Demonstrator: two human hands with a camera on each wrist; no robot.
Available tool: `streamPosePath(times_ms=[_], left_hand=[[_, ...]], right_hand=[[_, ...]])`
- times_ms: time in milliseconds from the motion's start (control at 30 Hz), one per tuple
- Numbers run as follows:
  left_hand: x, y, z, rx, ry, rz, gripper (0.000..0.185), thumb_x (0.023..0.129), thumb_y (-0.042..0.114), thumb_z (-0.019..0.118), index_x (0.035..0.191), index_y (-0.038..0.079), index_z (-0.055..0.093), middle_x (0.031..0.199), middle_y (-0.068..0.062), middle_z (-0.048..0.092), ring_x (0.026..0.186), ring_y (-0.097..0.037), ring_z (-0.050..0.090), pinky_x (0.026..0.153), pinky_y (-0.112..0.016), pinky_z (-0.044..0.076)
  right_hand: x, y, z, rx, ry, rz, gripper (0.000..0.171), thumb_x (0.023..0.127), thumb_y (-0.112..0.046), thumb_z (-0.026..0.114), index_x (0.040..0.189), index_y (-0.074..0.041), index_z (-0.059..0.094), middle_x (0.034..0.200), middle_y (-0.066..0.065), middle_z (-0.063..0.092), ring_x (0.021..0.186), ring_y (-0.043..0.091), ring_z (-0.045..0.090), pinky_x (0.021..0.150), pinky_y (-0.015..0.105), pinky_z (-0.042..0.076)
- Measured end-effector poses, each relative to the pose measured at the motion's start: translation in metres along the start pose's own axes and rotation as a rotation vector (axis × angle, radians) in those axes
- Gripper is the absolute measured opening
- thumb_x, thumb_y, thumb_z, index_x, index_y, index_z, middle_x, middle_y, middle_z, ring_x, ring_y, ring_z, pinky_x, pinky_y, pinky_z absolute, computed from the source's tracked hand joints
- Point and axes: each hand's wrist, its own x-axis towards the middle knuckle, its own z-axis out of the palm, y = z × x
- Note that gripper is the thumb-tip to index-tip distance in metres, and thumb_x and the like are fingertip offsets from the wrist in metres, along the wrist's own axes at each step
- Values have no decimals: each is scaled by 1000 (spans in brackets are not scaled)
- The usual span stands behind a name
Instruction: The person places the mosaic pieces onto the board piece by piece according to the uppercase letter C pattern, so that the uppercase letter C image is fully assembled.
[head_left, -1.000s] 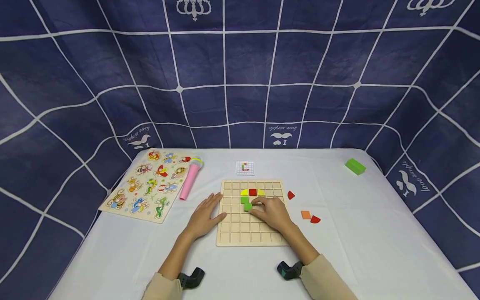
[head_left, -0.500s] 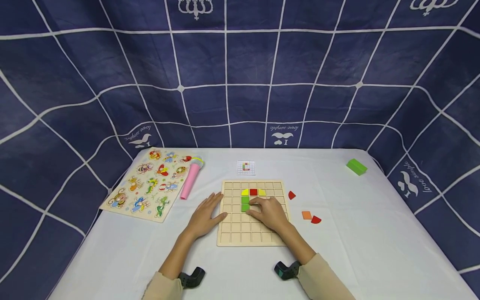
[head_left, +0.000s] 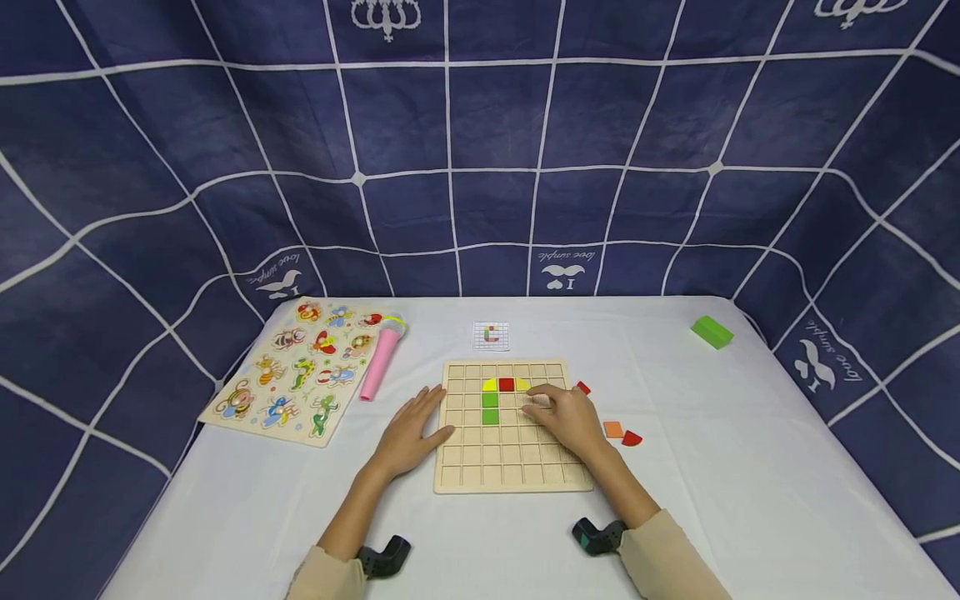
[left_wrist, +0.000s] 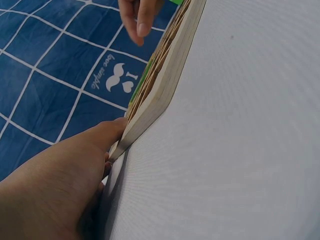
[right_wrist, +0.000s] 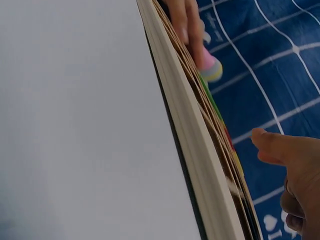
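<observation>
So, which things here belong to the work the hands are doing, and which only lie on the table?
In use:
- wooden grid board
- left hand
- right hand
- green tiles
- orange tile
- pattern card

Lying about:
- animal puzzle
- pink toy microphone
- green block

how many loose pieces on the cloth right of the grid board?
3, beside the grid board: red piece partly behind the right hand, orange square, red quarter-round. The hand may hide more. Green block lies far right.
</observation>
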Motion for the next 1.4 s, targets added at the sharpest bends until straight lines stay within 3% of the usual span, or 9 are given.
streamPosePath(times_ms=[133,233,333,500,1000,1400], left_hand=[[0,0,-1,5,4,10,68,90,44,54,144,8,32,148,-7,29,138,-25,17,112,-42,14],[0,0,0,1,1,4,68,90,44,54,144,8,32,149,-7,29,138,-25,17,112,-42,14],[-1,0,0,-5,0,-3,68,90,44,54,144,9,33,149,-6,29,138,-25,17,112,-41,13],[-1,0,2,-7,4,-2,67,90,44,54,144,9,33,149,-6,29,138,-25,17,112,-42,13],[-1,0,0,-11,-2,-3,68,90,44,54,144,9,32,149,-6,29,138,-25,17,112,-43,13],[1,0,1,2,8,3,68,90,45,54,144,9,32,149,-5,28,138,-25,17,112,-41,13]], right_hand=[[-4,22,-18,-37,51,62,28,79,-31,73,98,-10,71,45,-8,35,44,11,30,57,34,43],[-8,39,-28,-104,94,105,31,78,-30,74,98,-7,71,44,-7,34,42,11,30,52,34,42],[-11,52,-33,-174,112,181,36,76,-33,76,98,-6,70,42,-5,35,41,12,28,40,28,23],[-13,62,-35,-213,106,261,41,73,-38,76,97,-5,71,42,-3,39,42,13,32,38,28,24],[-13,67,-29,-213,83,294,40,74,-36,76,97,-4,71,49,0,48,44,14,35,40,28,29],[-11,68,-29,-176,68,287,33,77,-29,74,99,-5,71,46,-2,40,43,13,32,39,27,25]])
